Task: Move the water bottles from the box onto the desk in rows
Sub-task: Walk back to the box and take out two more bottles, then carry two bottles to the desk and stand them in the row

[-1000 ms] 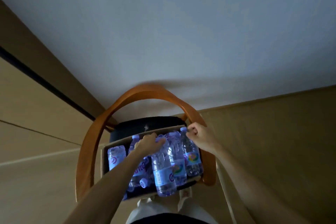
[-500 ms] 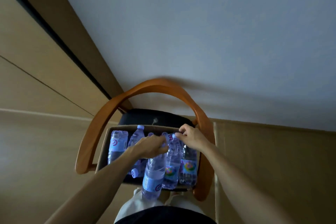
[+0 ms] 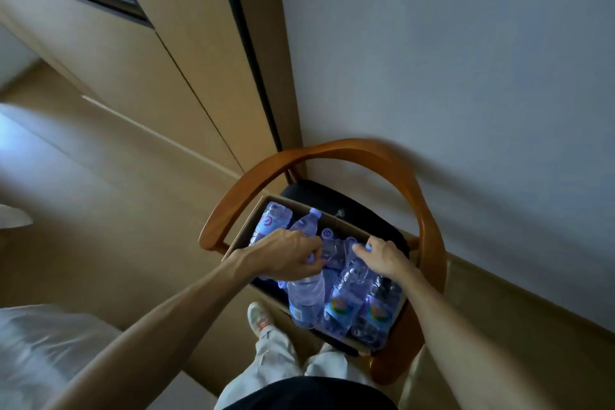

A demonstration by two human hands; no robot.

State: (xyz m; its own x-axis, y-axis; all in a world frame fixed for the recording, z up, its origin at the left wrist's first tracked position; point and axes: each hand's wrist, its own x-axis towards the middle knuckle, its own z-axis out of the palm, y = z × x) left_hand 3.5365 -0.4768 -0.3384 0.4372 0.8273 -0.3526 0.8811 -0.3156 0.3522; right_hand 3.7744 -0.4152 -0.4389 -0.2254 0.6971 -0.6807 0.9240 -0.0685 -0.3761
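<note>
Far left there's just a pale blurry surface (image 3: 40, 353) low in the corner and the tan floor (image 3: 109, 243), nothing going on there. Next over is the wooden chair (image 3: 336, 151) with the curved back rail, pushed up near the wall (image 3: 466, 60), and the cardboard box (image 3: 248, 230) sits on its dark seat (image 3: 352, 206).

The box has a bunch of water bottles in it. A couple lie toward the left end (image 3: 274, 220), untouched. The left hand (image 3: 286, 256) comes in over the box with fingers curled down around the top of one bottle (image 3: 306, 296), gripping it near the neck, and the body of that bottle hangs out past the near edge of the box. Right next to it, the right hand (image 3: 382, 258) has its fingers wrapped over the top of another bottle (image 3: 346, 303), with a third one (image 3: 377, 313) sitting just beside it on the right; can't tell if the hand has that one too.

Down at the bottom you can see the person's light trousers (image 3: 276, 363) and a shoe (image 3: 259, 318) right by the chair.
</note>
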